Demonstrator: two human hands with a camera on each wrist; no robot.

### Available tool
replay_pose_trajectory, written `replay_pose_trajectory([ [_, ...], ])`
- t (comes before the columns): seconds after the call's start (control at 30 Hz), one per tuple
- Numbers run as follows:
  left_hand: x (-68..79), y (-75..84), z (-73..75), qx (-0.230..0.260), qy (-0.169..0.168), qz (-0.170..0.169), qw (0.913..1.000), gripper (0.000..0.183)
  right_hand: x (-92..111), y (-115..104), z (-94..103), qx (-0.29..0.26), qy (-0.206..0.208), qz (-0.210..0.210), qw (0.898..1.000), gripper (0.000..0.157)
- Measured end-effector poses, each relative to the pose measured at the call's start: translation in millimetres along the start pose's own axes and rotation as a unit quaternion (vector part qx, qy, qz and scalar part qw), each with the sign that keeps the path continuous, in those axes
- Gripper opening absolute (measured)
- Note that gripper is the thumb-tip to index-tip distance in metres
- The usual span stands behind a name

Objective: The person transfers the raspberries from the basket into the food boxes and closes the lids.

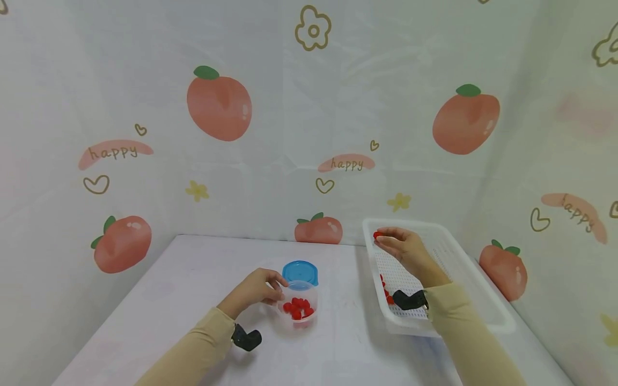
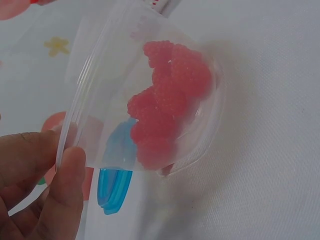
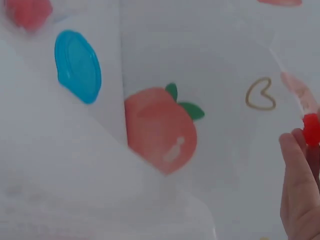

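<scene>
My left hand [image 1: 258, 289] pinches the rim of a clear round plastic tub [image 1: 309, 292] between thumb and fingers. Several raspberries [image 2: 170, 100] lie in the bottom of the tub, seen through its wall in the left wrist view. Between the fingertips of my right hand [image 1: 407, 252] is a single red raspberry [image 3: 311, 129], held above the far left part of a white perforated basket [image 1: 497, 321]. More red raspberries [image 1: 389, 299] show along the basket's left inner side, partly hidden by its wall.
A blue lid [image 1: 300, 272] lies on the white table [image 1: 193, 268] just behind the tub. The basket stands at the right of the table. A white curtain [image 1: 270, 177] printed with peaches rises behind and at both sides.
</scene>
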State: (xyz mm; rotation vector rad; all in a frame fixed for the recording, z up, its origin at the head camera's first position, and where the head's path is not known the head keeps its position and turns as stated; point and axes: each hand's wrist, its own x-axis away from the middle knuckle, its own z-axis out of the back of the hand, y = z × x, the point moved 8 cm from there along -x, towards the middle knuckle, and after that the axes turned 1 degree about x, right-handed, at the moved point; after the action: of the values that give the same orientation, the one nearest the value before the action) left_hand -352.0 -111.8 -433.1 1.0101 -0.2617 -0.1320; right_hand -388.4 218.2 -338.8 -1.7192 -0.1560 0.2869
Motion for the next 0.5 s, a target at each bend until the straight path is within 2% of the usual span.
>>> replay_pose_trajectory([
  [0.23,-0.3,-0.7,0.2,-0.001,0.001,-0.001,1.0000,0.024,5.0,-2.6,-26.2,-0.034,0.016,0.020,0.999,0.021],
  [0.5,-0.4,-0.5,0.3,-0.003,0.002,-0.001,1.0000,0.024,11.9,6.1,-55.7,-0.035,0.024,0.008,0.999,0.017],
])
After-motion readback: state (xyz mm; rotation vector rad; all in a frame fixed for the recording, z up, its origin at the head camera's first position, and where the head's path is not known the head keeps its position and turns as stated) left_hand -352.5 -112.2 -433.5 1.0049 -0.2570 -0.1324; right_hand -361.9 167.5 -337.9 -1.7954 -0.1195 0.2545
